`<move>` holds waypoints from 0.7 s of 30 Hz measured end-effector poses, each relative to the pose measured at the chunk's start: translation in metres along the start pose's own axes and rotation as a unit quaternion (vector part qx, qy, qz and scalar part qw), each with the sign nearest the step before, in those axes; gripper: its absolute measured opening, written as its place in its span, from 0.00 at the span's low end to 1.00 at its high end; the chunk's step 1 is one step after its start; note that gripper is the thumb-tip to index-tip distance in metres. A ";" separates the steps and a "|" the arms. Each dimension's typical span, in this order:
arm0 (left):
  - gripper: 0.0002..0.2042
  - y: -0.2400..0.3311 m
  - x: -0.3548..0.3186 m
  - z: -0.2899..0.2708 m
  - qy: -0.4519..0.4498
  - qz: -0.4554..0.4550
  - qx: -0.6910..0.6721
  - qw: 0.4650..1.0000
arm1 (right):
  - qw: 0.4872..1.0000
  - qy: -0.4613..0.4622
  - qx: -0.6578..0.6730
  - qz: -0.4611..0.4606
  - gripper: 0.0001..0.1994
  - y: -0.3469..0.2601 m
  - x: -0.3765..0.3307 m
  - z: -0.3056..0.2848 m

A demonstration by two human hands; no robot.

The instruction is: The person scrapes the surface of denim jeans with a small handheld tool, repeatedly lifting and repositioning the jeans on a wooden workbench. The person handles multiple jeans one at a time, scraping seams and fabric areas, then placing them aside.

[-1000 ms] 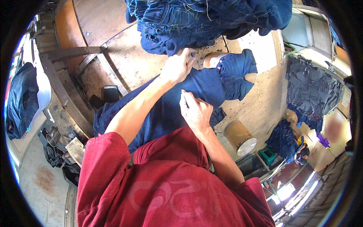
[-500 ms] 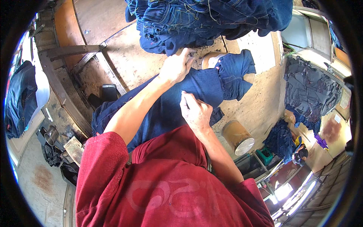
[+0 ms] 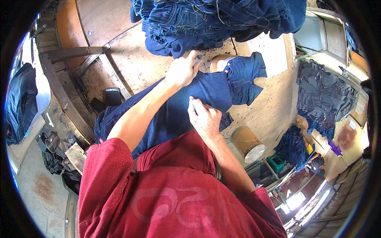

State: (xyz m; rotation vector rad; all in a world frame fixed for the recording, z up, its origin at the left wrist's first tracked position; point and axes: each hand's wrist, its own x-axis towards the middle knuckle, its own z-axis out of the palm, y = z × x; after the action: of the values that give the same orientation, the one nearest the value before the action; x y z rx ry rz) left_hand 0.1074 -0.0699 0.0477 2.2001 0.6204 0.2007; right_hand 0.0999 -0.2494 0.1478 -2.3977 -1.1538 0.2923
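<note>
Thumb and forefinger of the right hand [image 3: 206, 117] meet in a narrow pinch over blue jeans [image 3: 170, 109]; whether any cloth or thread sits between the tips cannot be told. The left hand [image 3: 180, 73] bends over the far edge of the leg, its fingers drawn close together, their grip hidden. The jeans stretch beneath both forearms, in front of the worker's red shirt [image 3: 170, 190], on a worn wooden table [image 3: 274, 95]. Light, even tension between the hands would likely serve best here, with the fabric smoothed flat and the far fingers clear of the heap of denim [image 3: 218, 20] just beyond, which trails loose threads.

Among the containers, a tan drum [image 3: 242, 141] lies to the right, its pale end facing the worker and its contents, if any, out of sight. Past it sits a green basket [image 3: 275, 163], too small in view to read inside. At far left, a metal cup [image 3: 52, 142] shows only a dark mouth.
</note>
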 end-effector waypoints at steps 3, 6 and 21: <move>0.16 -0.004 -0.001 0.005 0.007 -0.002 0.004 1.000 | 0.999 -0.041 -0.023 -0.009 0.04 -0.002 -0.005 -0.012; 0.16 -0.005 -0.001 0.008 0.026 0.012 -0.010 1.000 | 1.000 -0.011 0.023 0.008 0.04 -0.003 -0.005 -0.013; 0.19 0.015 0.004 -0.016 -0.067 -0.020 -0.020 0.997 | 0.958 -0.122 0.178 0.190 0.11 0.017 -0.006 -0.028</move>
State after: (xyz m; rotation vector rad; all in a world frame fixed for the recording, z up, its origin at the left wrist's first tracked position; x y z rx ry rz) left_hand 0.1108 -0.0648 0.0691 2.1411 0.5813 0.0429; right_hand 0.1184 -0.2720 0.1642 -2.2787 -0.6499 0.8644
